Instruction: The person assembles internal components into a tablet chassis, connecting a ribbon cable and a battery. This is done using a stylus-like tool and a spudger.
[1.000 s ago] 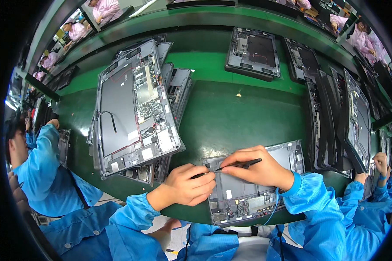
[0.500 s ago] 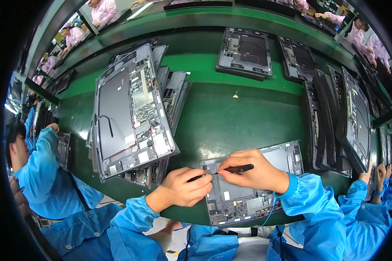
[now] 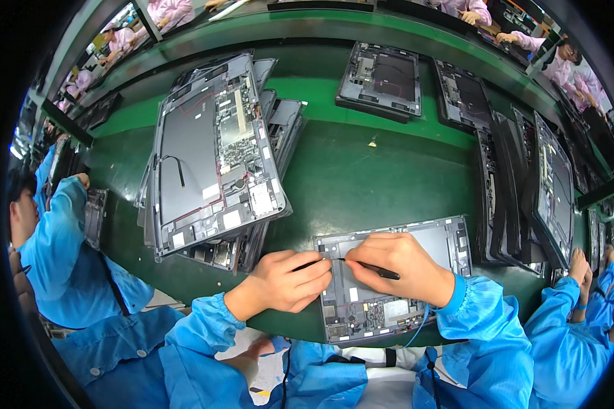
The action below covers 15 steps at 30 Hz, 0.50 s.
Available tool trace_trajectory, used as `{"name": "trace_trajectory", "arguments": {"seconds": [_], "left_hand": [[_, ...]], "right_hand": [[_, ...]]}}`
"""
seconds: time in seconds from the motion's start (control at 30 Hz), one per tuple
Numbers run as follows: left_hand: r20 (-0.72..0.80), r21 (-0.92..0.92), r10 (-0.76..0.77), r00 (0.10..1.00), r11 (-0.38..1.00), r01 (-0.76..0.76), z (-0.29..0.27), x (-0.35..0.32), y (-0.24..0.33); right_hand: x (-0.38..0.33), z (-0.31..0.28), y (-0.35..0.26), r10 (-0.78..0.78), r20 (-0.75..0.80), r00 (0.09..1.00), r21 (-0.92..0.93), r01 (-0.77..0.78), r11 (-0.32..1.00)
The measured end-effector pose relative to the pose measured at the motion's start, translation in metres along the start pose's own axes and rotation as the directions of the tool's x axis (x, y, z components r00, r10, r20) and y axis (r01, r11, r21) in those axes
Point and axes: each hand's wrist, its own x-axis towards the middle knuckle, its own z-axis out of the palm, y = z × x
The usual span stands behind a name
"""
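Note:
An opened tablet-like device point(image 3: 443, 249) lies on the green bench in front of me, its circuit board along the near edge. My right hand point(image 3: 406, 266) rests over its middle, closed around a slim black tool point(image 3: 378, 270) with a tapered tip pointing left. Over the device's left edge, my left hand point(image 3: 286, 281) pinches a thin black pointed tool point(image 3: 308, 265). The two tips almost meet above the panel's upper left part; whatever lies between them is too small to make out. A blue cord point(image 3: 419, 327) hangs from my right wrist.
A slanted stack of similar opened devices point(image 3: 191, 150) rises at left. More lie at the back point(image 3: 382, 78), and others lean upright at right point(image 3: 552, 184). Co-workers in blue sleeves sit at left point(image 3: 68, 218) and right point(image 3: 566, 327). A metal rail point(image 3: 307, 24) crosses the back.
The view has shifted slightly. The right hand's tool has tilted, its rear end now lower. Both hands stay near the device's upper left part, each still holding its tool.

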Motion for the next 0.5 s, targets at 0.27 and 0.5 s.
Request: {"name": "trace_trajectory", "arguments": {"seconds": [0.27, 0.5], "left_hand": [[-0.014, 0.012, 0.008, 1.0, 1.0, -0.007, 0.001, -0.001, 0.001], [0.032, 0.101, -0.143, 0.989, 0.985, 0.139, -0.006, 0.002, 0.027]], "right_hand": [[-0.012, -0.004, -0.02, 0.041, 0.06, 0.997, -0.08, -0.036, 0.996], [-0.031, 0.003, -0.029, 0.093, 0.017, 0.996, -0.047, -0.092, 0.995]]}}
